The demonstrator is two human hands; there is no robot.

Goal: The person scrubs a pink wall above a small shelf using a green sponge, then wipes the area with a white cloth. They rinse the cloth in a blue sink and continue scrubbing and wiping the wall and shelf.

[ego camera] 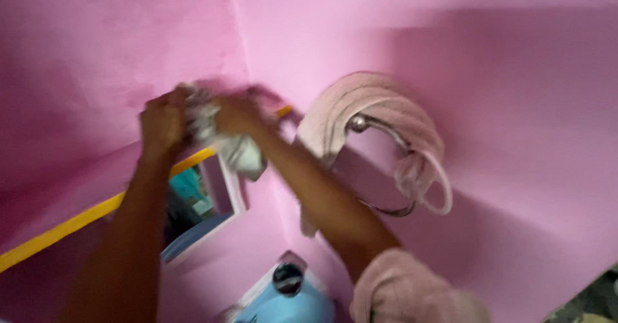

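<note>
A crumpled white cloth (pixel 222 139) is gripped by both the left hand (pixel 164 122) and the right hand (pixel 237 114), fingers clamped on it, against the pink wall (pixel 96 53). Wringing seems underway; a firmer twist is likely needed next.

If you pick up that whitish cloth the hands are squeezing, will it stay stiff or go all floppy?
Probably floppy: the cloth bunches between the left hand and right hand, and its loose end droops below them. It likely feels light, since it hangs in soft folds. It seems unlikely to break.
</note>
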